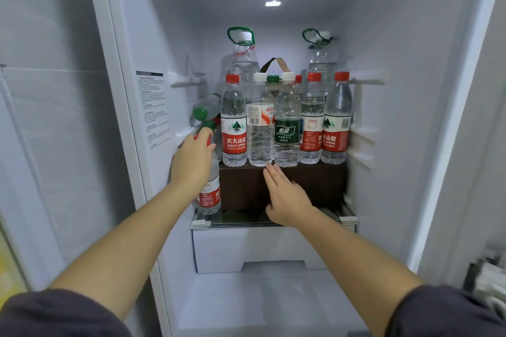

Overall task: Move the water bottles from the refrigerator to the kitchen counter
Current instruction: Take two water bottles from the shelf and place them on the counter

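so the left hand [191, 157] has fingers wrapped round a red-capped bottle [209, 197], right hand [287, 197] flat open by the brown box [309, 186]

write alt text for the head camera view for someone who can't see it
Inside an open refrigerator, the person's left hand grips the neck of a red-labelled bottle standing beside a brown box, while the open right hand reaches toward the row of small water bottles on top of the box. Two big jugs with green handles stand behind.

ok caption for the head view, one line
Left hand grips a red-label bottle in the fridge; right hand hovers open below the row.
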The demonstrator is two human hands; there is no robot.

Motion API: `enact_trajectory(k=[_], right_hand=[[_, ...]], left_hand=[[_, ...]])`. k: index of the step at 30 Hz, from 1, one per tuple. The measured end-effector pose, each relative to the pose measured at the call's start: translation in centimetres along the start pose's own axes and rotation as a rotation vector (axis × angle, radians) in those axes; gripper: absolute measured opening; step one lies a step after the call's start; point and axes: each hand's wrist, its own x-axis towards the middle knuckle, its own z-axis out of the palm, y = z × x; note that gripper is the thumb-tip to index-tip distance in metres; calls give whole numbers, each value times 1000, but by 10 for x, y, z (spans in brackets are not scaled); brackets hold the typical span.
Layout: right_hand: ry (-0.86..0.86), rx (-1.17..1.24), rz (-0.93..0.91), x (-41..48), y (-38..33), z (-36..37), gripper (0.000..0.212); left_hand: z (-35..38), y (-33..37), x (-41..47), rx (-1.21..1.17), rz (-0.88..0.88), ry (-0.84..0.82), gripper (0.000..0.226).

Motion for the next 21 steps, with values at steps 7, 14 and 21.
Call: enact_trajectory(k=[7, 14, 21], right_hand=[[-20, 16, 0, 2, -2, -1, 89], [40, 530, 86, -4, -22, 11, 90], [67, 1147, 222, 20, -78, 30, 67]], left_hand=[[-15, 11, 8, -94, 150, -95, 22], [1, 18, 7, -279, 126, -144, 24], [10, 12, 6, -530, -81, -161, 28]])
